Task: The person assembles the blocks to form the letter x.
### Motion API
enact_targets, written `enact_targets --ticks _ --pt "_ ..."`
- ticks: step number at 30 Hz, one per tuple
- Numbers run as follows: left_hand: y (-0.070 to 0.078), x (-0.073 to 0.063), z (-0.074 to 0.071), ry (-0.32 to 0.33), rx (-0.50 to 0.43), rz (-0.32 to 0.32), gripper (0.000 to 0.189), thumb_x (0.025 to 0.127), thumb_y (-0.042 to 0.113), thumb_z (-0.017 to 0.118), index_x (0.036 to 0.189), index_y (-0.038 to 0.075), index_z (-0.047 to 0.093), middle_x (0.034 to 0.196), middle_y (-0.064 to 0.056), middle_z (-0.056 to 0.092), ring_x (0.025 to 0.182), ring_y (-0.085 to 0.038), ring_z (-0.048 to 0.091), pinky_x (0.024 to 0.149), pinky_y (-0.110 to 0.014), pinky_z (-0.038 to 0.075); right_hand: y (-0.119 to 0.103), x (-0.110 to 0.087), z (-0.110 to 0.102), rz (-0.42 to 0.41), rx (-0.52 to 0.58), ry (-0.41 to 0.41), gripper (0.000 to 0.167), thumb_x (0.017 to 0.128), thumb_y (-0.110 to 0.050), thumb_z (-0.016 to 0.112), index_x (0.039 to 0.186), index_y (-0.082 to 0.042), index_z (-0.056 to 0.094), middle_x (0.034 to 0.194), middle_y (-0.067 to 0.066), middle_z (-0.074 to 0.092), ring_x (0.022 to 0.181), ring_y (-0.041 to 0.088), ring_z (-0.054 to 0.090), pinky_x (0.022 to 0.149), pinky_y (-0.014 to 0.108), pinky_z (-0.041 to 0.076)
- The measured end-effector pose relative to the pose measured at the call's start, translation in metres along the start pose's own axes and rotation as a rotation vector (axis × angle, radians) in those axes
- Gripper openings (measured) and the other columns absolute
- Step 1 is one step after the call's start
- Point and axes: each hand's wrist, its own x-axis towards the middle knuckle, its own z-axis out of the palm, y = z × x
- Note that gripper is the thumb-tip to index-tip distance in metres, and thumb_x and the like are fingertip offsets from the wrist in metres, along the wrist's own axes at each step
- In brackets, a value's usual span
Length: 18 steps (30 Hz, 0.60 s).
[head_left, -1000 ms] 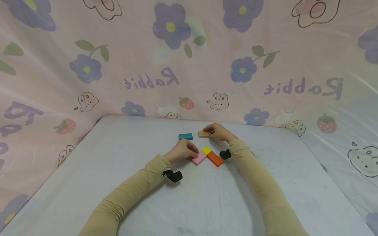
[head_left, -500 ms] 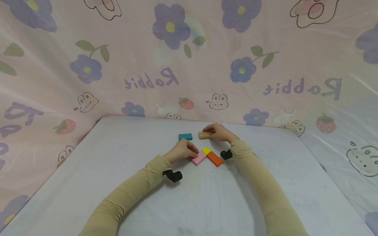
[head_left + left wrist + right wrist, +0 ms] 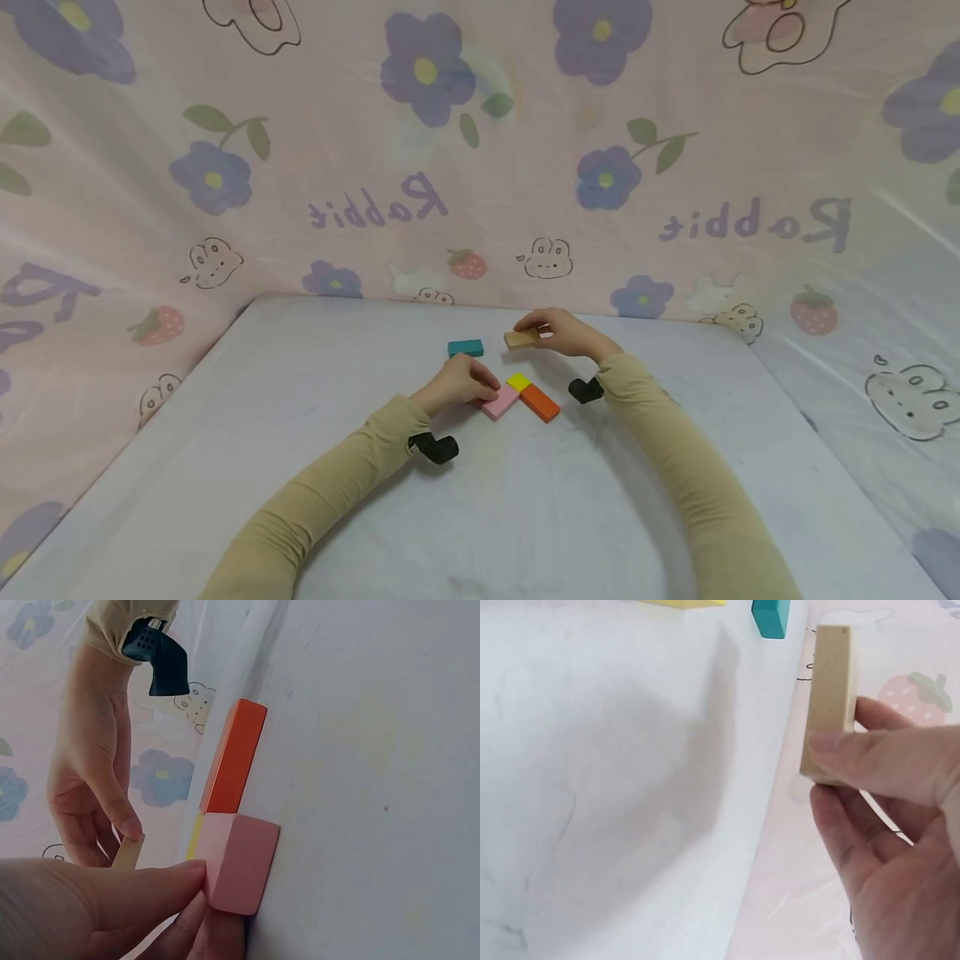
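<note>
My left hand point(image 3: 459, 383) pinches the near-left part of a pink block point(image 3: 501, 403) lying on the table, its thumb on one side and fingers on the other in the left wrist view. A yellow block point(image 3: 518, 382) meets the pink one at its far end, and an orange block point(image 3: 540, 402) slants away from that corner to the right. Farther back, my right hand point(image 3: 562, 332) holds a plain wooden block point(image 3: 830, 697) between thumb and fingers, raised over the table; its shadow falls on the white surface in the right wrist view.
A teal block point(image 3: 466, 347) lies behind my left hand, left of the wooden block. The white table point(image 3: 480, 517) reaches back to a pink printed curtain point(image 3: 480, 192) with rabbits and flowers. Black camera mounts point(image 3: 437, 448) stick out from both wrists.
My right hand has lifted the wooden block slightly from the table. The left hand stays on the pink block; the whole head view has shifted a little.
</note>
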Motion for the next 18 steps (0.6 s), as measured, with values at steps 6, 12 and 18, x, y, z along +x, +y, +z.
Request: enact_targets --ticks 6,12,18 --pt "0.001 0.0 0.0 0.012 0.0 -0.003 0.013 0.084 0.01 0.074 0.095 0.005 0.075 0.089 -0.005 0.068 0.07 -0.015 0.059 0.065 -0.025 0.054 -0.004 -0.007 -0.003 -0.045 0.045 -0.026 0.034 0.087 0.008 0.063 0.12 0.0 0.063 0.121 0.013 0.061 0.113 0.027 0.055 0.099 0.043 0.042" --pt "0.002 -0.001 0.0 0.016 -0.002 -0.007 0.012 0.084 0.01 0.074 0.095 0.004 0.075 0.09 -0.005 0.068 0.07 -0.015 0.059 0.066 -0.025 0.054 -0.004 -0.016 -0.004 -0.057 0.071 -0.039 0.034 0.087 0.009 0.062 0.121 0.002 0.062 0.122 0.016 0.06 0.114 0.031 0.054 0.1 0.047 0.04" --pt "0.0 0.0 0.001 0.015 -0.002 -0.021 0.012 0.083 0.01 0.074 0.094 0.005 0.075 0.091 -0.004 0.068 0.071 -0.015 0.06 0.066 -0.025 0.054 0.001 -0.023 -0.001 -0.024 0.069 -0.057 0.035 0.087 0.008 0.062 0.121 -0.001 0.063 0.122 0.01 0.061 0.113 0.025 0.055 0.101 0.043 0.041"
